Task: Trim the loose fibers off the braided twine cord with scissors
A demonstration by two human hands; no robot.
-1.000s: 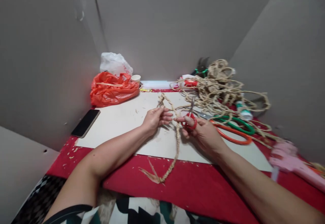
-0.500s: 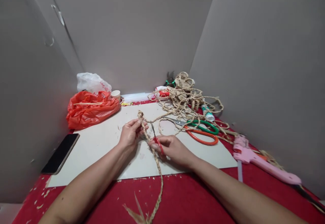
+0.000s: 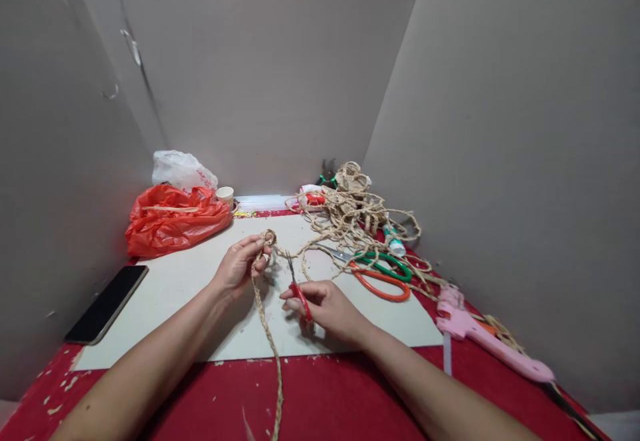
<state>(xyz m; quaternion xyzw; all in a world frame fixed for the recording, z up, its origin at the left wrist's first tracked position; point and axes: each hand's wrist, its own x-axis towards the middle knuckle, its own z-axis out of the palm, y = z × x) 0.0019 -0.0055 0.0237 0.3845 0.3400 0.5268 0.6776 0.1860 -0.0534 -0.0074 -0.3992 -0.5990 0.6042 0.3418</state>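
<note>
A braided straw cord [image 3: 269, 334] has a small coil at its top, pinched between the fingers of my left hand [image 3: 241, 264]. Its long tail hangs down over the front edge of the white board [image 3: 190, 304]. My right hand [image 3: 323, 308] grips small red-handled scissors [image 3: 299, 294], whose tips point up beside a thin twisted rope [image 3: 306, 246] running from near the coil toward the pile. Whether the tips touch that rope, I cannot tell.
Behind on the right lie a tangled rope pile [image 3: 350, 204], large scissors [image 3: 383, 283] with orange and green handles, and a pink glue gun [image 3: 480, 334]. Leftward are a red plastic bag [image 3: 173, 224], a phone [image 3: 107, 303] and a paper cup [image 3: 225, 195].
The view has shifted. My left hand with the coil has moved left, away from the scissors, and the cord's tail now hangs farther left. Both hands keep their holds.
</note>
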